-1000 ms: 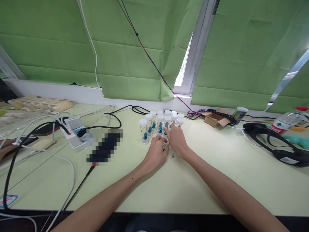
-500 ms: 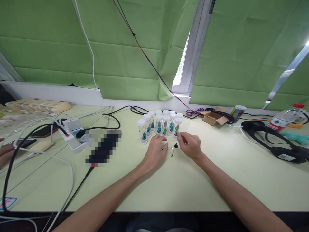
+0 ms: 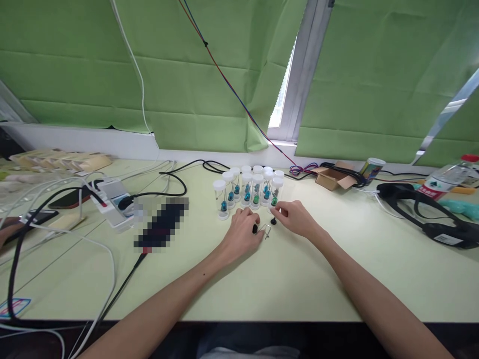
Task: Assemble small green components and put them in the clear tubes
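My left hand [image 3: 244, 232] rests on the table with curled fingers, its thumb and index finger at a bent metal wire piece [image 3: 268, 231] with a dark round end [image 3: 255, 229]. My right hand [image 3: 294, 218] is closed in a pinch, fingertips at the top of a small black stemmed knob [image 3: 273, 222] that stands on the table. Just behind both hands, several clear tubes with white caps [image 3: 223, 205] stand upright in a cluster, with blue or green pieces and metal wires inside. The right fingertips are close in front of the nearest right tube [image 3: 276, 187].
At left lie a phone-like pixelated dark object [image 3: 161, 224], a white power strip [image 3: 114, 204] and tangled cables. Another person's hand [image 3: 10, 229] is at the far left. A small cardboard box [image 3: 333, 178], a can [image 3: 372, 169], a black headset [image 3: 430, 219] and a bottle [image 3: 445, 177] are at right.
My right hand has moved slightly left and down to the black knob. The wire piece is turned differently at my left fingers, and its dark round end now shows between them.
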Action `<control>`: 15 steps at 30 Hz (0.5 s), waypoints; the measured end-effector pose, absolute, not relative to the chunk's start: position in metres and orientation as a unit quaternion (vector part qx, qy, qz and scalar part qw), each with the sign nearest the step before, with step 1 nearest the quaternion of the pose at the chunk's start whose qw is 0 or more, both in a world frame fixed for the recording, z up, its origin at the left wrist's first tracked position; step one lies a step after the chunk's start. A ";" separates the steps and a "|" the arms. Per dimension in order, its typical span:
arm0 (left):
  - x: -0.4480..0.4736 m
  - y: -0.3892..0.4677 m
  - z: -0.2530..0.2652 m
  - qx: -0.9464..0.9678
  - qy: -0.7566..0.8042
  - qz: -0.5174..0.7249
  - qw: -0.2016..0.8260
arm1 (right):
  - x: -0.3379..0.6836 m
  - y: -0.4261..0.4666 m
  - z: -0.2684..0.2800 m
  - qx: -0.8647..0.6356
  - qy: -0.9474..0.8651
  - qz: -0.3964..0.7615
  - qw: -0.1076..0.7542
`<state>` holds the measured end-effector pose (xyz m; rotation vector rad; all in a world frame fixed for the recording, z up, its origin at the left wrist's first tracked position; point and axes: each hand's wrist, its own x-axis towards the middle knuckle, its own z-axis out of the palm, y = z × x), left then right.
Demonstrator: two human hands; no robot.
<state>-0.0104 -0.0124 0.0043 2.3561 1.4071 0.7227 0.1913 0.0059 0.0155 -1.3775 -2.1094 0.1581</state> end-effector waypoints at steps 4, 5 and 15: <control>-0.010 -0.012 0.001 0.828 0.481 0.248 0.148 | 0.191 0.006 0.016 -0.544 -0.802 0.076 0.234; -0.010 -0.011 0.000 0.831 0.475 0.249 0.146 | 0.191 0.006 0.016 -0.546 -0.803 0.075 0.224; -0.010 -0.008 -0.005 0.845 0.436 0.271 0.148 | 0.190 0.007 0.012 -0.537 -0.820 0.080 0.179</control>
